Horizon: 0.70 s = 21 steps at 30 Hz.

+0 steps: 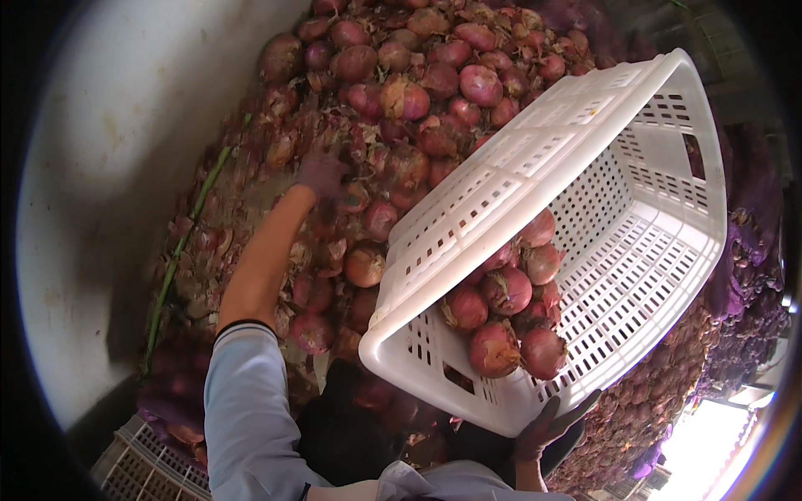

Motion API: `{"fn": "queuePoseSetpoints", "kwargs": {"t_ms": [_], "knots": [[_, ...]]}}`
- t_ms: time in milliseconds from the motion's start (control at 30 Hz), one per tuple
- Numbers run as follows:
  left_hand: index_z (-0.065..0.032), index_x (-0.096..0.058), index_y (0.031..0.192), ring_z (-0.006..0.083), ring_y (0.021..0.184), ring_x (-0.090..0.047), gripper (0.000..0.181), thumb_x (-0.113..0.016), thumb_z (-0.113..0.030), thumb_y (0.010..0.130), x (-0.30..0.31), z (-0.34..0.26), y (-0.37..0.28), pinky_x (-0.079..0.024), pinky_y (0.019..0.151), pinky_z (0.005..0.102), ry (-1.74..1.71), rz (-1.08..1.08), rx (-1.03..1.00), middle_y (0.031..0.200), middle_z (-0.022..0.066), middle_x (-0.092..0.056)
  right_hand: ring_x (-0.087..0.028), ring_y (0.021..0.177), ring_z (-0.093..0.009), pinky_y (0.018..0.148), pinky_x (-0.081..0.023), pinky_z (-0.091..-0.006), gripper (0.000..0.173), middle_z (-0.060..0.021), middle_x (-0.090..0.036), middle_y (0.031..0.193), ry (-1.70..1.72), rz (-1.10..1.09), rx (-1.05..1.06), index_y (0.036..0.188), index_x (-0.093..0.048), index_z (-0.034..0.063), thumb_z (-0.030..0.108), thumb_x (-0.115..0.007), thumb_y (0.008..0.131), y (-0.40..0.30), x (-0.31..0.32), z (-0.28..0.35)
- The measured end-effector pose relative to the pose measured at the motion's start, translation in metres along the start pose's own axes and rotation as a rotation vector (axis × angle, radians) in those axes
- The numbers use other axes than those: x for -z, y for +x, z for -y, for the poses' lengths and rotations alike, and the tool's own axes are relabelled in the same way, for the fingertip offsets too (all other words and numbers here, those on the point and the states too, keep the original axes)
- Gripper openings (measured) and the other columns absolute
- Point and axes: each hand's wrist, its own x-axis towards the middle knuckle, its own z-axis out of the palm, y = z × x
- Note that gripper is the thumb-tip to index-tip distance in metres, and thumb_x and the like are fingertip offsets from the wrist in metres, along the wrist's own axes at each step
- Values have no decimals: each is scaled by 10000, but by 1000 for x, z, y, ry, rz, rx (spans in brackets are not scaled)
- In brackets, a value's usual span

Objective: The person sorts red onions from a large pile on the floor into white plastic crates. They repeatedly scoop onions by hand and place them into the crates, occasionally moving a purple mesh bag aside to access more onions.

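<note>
My left hand (pixel 322 175), in a purplish glove, reaches over a heap of red onions (pixel 481 86) and loose skins. It is blurred; an onion (pixel 354 197) lies right by its fingers, and I cannot tell whether they grip anything. A white perforated plastic crate (pixel 633 250) is tilted on its side, its mouth towards me. Several red onions (pixel 506 290) have gathered in its lower left corner. At the crate's near rim, my gloved right hand (pixel 548 426) holds it, thumb and fingers spread along the edge.
A pale wall (pixel 119 144) rises at the left, with a long green stalk (pixel 188 238) near its foot. Another crate (pixel 150 460) stands at the lower left beside purple netting. More onions (pixel 633 401) and purple mesh sacks (pixel 745 263) lie to the right.
</note>
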Motion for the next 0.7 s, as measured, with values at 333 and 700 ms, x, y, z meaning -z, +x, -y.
{"fn": "queuePoseSetpoints", "kwargs": {"t_ms": [333, 700], "knots": [[-157, -547, 1345, 379, 1202, -468, 750, -753, -342, 649, -29, -67, -93, -414, 963, 535, 301, -323, -112, 1280, 141, -526, -432, 1342, -388, 1061, -403, -482, 814, -283, -311, 1522, -271, -23, 135, 1563, -105, 26, 327, -575, 971, 6, 8, -6], [-123, -537, 1316, 272, 1150, -602, 507, -701, -124, 837, -37, -53, -81, -508, 945, 424, -1658, -414, 245, 1247, 141, -612, -370, 1374, -390, 1065, -401, -508, 848, -267, -269, 1518, -285, -51, 230, 1562, -157, 65, 478, -576, 951, 11, 7, -12]]}}
